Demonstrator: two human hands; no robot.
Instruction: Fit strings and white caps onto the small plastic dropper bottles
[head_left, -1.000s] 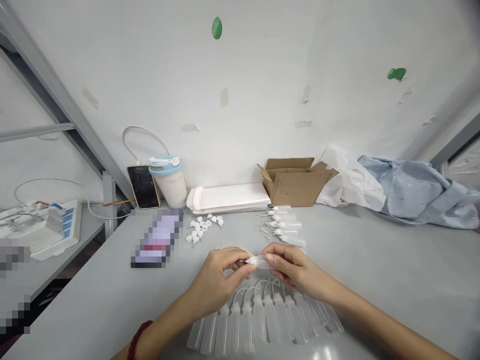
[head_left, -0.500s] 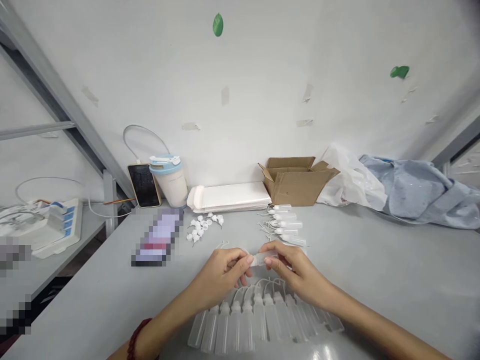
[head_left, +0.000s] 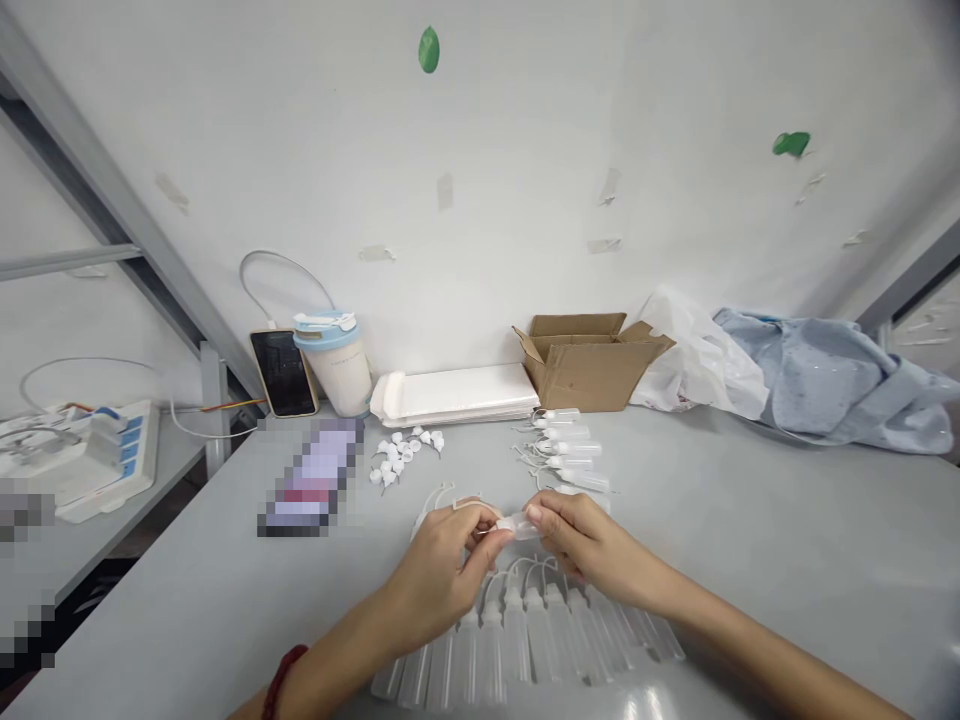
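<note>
A small translucent squeeze bottle (head_left: 520, 527) is held nearly level between both hands. My left hand (head_left: 439, 565) is closed, pinching its white cap end with thumb and fingers; a thin strap curves over these fingers. My right hand (head_left: 589, 540) is closed around the bottle's body, its thumb on top near the neck. Below the hands lies a row of similar bottles (head_left: 517, 645), side by side, thin straps at their necks. Beyond the left hand, small white needle-tipped caps (head_left: 397, 455) are scattered. More small bottles (head_left: 576, 450) lie stacked beyond the right hand.
At the back stand a phone (head_left: 283, 372), a blue-lidded cup (head_left: 339, 370), flat white boxes (head_left: 457, 392), an open cardboard box (head_left: 592, 370), a white plastic bag (head_left: 697, 360) and blue cloth (head_left: 832, 380). Another phone (head_left: 311, 475) lies at left. A power strip (head_left: 124, 460) sits beyond the table's left edge.
The right hand's grip on the bottle has changed, its thumb now higher near the neck. My left hand has turned a little and lowered slightly. The view has shifted slightly.
</note>
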